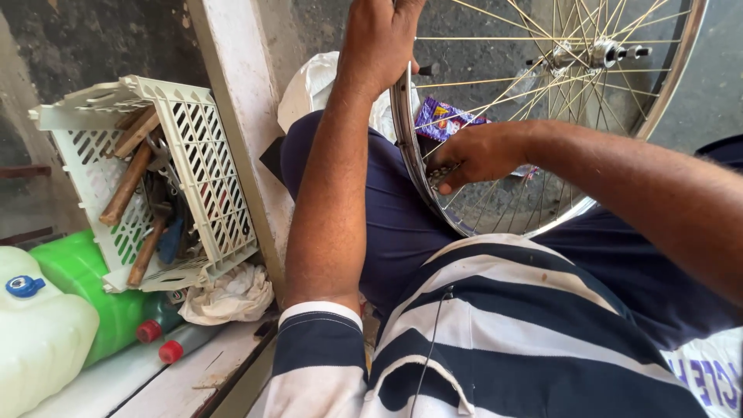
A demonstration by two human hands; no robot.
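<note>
Striped shirt and dark trousers fill the bottom of the view, and from there both forearms reach up to a bicycle wheel (542, 116) propped on the lap, its rim standing roughly on edge with the hub (600, 53) up near the top right. Right hand (476, 155) is pinched narrow at the inner side of the rim, fingertips closed on something small and metallic where a spoke meets the rim; can't make out whether it's a nipple or a little tool, too tiny. Left hand (379, 42) is wrapped over the top of the rim, fingers curled shut on it, wrist bent down, arm nearly straight up from the elbow. If you ask me, doing this bit well is about the left hand keeping the rim dead steady while the right works in small turns, elbow tucked so the wrist does the twisting, not the shoulder. A purple wrapper (445, 118) and white plastic bag (313, 85) sit behind the rim. Further left, past the pale post, a white plastic crate (197, 116) leans tilted, holding wooden-handled tools (128, 182), with a crumpled rag (232, 298) under it, a green jug (77, 267) and a white jug (39, 333) just beside, on a pale ledge.
</note>
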